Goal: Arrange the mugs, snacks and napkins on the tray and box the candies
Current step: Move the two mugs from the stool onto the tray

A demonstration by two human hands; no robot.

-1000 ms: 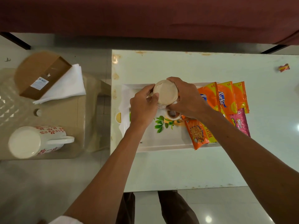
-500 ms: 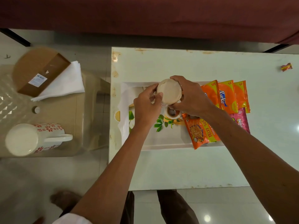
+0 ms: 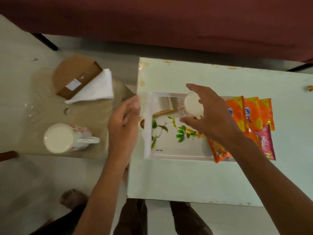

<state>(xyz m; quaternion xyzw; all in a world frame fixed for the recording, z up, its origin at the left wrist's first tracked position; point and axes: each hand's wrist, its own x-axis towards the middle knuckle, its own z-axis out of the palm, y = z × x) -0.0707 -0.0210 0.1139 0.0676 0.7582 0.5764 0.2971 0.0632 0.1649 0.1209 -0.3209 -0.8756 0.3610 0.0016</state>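
Observation:
A white tray [image 3: 177,157] with a leaf print lies on the white table [image 3: 186,180]. A white mug with a red pattern [image 3: 189,106] stands at the tray's far side. My right hand [image 3: 213,116] hovers over this mug with fingers spread loosely around it. My left hand [image 3: 124,122] is off the tray's left edge, open and holding nothing. A second patterned mug [image 3: 59,138] stands on the beige side table [image 3: 94,116], with white napkins [image 3: 96,89] and a brown box [image 3: 76,77] beyond it. Snack packets [image 3: 250,114] overlap the tray's right end.
One wrapped candy [image 3: 310,88] lies at the far right of the white table. A dark red sofa [image 3: 169,22] runs along the far side. A narrow gap separates the two tables. My legs and a foot show below the table's near edge.
Both hands held the mug above the tray before. The mug now stands on the tray, my left hand has swung left off it, and my right hand's fingers have spread.

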